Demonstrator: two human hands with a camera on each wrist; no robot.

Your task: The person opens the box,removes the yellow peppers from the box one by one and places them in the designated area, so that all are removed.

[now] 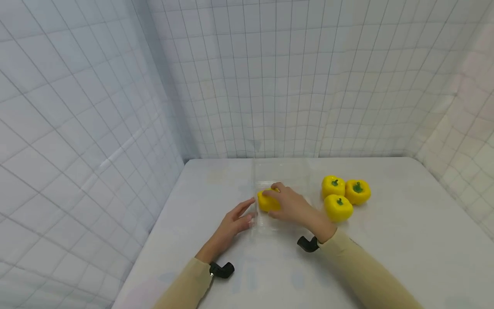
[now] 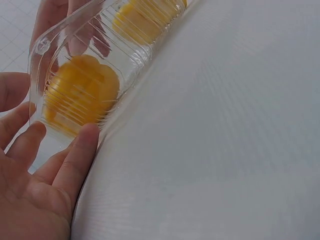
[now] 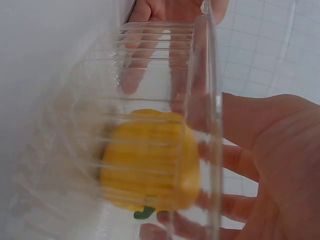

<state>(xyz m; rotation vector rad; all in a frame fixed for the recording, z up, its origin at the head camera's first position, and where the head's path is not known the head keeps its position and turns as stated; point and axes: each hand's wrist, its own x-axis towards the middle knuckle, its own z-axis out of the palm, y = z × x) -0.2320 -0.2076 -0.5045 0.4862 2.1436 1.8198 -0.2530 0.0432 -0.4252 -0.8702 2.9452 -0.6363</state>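
Note:
A yellow bell pepper (image 1: 266,201) with a green stem (image 3: 144,213) is inside a clear plastic container (image 1: 281,171). My right hand (image 1: 295,208) reaches over the container's wall and grips this pepper, its fingers around it. In the right wrist view the ribbed wall stands in front of the pepper. My left hand (image 1: 233,221) is at the container's left side, fingers fairly straight. Its fingertips (image 2: 89,134) touch the clear wall in the left wrist view, close to the pepper (image 2: 82,92) seen through it.
Right of the container, three more yellow bell peppers stand close together: one at the back (image 1: 333,186), one at the right (image 1: 357,192) and one in front (image 1: 338,208). All rest on the white table (image 1: 405,240). White grid-patterned curtains (image 1: 278,86) enclose the back and sides.

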